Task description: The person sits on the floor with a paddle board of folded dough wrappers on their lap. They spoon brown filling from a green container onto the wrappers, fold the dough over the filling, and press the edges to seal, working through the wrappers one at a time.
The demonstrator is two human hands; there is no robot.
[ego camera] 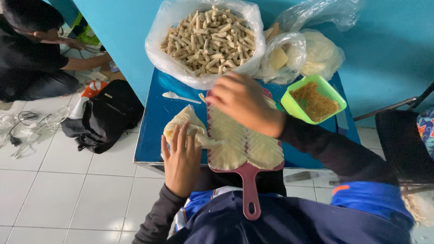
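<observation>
On the blue table [153,135], the left hand [181,158] lies flat, fingers [178,135] spread and pressed on a folded pale wrapper sheet [187,124]. The right hand [242,101] rests palm down, fingers loosely curled, at the far end of the red paddle-shaped cutting board [248,180], which carries more wrapper sheets [244,142]. Beyond stand a plastic bag of rolled sticks [208,38], a green tub of filling [314,101] and a white spoon [178,96].

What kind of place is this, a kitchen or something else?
Probably an informal home or small-shop food-prep corner, not a proper kitchen: a small blue table on tiled floor, a bag of rolled snacks, and a green tub of filling.
</observation>
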